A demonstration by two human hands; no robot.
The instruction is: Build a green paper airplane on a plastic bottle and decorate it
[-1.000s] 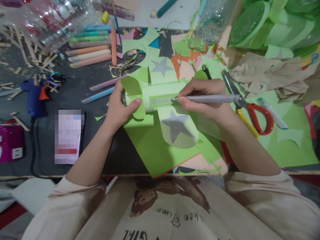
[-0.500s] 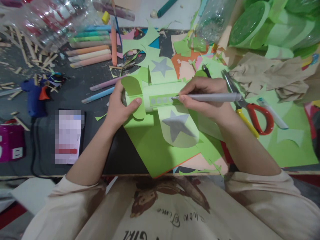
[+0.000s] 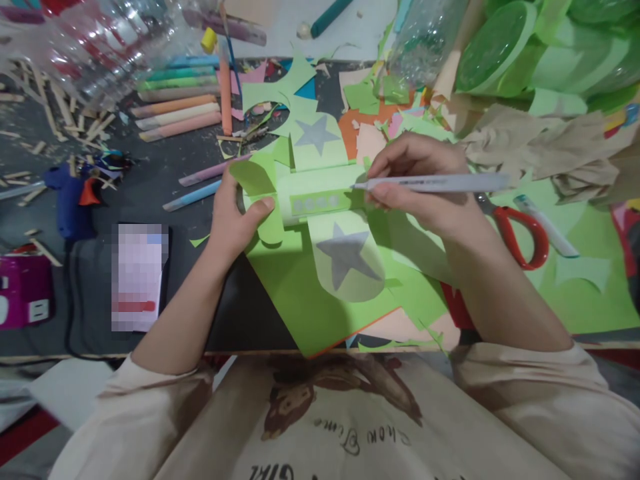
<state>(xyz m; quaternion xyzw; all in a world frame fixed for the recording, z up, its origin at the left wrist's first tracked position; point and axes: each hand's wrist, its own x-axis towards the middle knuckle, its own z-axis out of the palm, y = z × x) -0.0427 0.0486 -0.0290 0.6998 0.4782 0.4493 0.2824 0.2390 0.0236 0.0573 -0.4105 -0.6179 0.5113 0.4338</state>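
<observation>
A light green paper plane point(image 3: 320, 175) lies across the middle, with a grey star point(image 3: 345, 253) on its near wing and another on its far wing. My left hand point(image 3: 235, 220) grips the plane's tail end, thumb on top of the green tail piece. Along the body runs a darker green strip point(image 3: 345, 199) with several grey dots. In my right hand point(image 3: 420, 180) is a grey marker point(image 3: 450, 183), its tip over the body just above the strip; whether it touches the paper I cannot tell.
Red-handled scissors point(image 3: 523, 237) lie right of my right hand. Markers point(image 3: 180, 120), a blue glue gun point(image 3: 73, 207) and a phone point(image 3: 140, 277) are at the left. Plastic bottles point(image 3: 125, 40), green containers point(image 3: 500, 53), crumpled brown paper point(image 3: 545, 150) and paper scraps point(image 3: 367, 137) surround the work.
The plane and my left hand have shifted slightly left. My right hand has lifted the marker tip from the dots to a spot farther up and right, and the marker is tilted differently.
</observation>
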